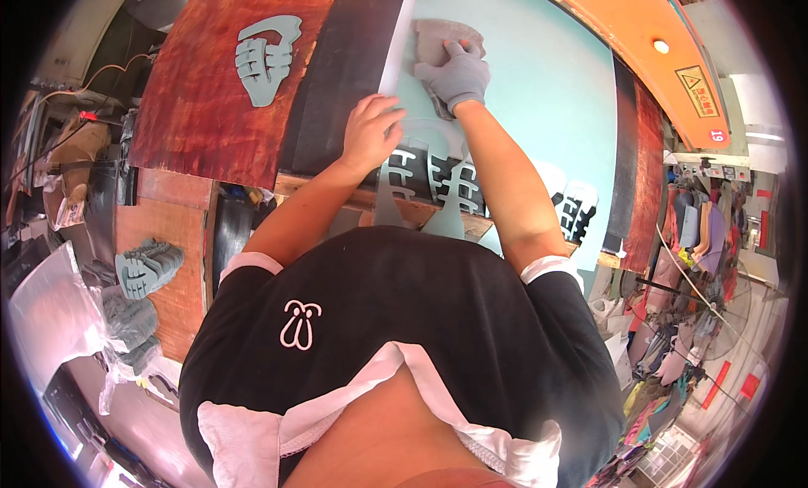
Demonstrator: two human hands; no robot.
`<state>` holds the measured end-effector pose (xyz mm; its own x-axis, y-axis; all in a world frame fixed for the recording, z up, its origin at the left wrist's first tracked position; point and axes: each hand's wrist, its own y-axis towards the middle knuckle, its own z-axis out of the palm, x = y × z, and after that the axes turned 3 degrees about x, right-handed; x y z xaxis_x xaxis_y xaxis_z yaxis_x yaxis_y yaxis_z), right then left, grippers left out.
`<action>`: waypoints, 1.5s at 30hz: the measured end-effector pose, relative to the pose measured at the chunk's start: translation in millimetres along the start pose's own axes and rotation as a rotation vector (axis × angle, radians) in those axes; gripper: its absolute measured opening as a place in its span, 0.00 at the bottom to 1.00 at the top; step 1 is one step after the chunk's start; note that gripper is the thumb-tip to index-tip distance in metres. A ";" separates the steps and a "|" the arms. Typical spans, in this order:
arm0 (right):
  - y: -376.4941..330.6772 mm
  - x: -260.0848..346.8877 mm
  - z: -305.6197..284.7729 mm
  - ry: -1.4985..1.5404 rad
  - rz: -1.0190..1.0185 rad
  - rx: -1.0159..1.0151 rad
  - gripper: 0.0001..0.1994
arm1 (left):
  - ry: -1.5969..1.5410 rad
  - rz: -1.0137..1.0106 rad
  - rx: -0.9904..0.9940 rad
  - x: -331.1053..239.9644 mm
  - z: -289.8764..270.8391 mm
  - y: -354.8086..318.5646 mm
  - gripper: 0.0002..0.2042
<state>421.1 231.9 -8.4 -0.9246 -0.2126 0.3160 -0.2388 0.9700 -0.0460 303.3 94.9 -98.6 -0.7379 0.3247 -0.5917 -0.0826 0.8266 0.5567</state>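
Two hands: gloved right hand [459, 74] presses grey pad [438, 40].

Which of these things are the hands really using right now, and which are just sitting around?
In use:
- left hand, bare, pressing the pale green sheet
- right hand, in a grey glove, on the flat grey tool

Lying about:
- grey cut-out piece on the red board
- stack of grey pieces
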 end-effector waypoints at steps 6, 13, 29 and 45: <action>-0.5 -0.6 -0.5 -0.020 -0.044 -0.045 0.39 | 0.009 -0.021 0.026 -2.5 -0.9 0.3 0.11; -2.5 -1.5 2.7 -0.024 -0.055 -0.087 0.38 | 0.000 0.004 -0.005 0.7 0.3 -0.1 0.10; -220.5 -268.0 -19.4 0.093 0.168 -0.473 0.18 | 0.107 -0.086 0.217 -30.0 -67.9 -78.4 0.06; -54.6 -271.9 -14.4 0.040 -0.048 -0.746 0.13 | 0.310 0.013 0.011 63.0 -16.3 74.7 0.16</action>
<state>689.8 238.4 -78.2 -0.9034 -0.2662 0.3363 -0.0008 0.7852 0.6193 239.7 169.6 -84.7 -0.9082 0.1812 -0.3773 -0.0657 0.8285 0.5561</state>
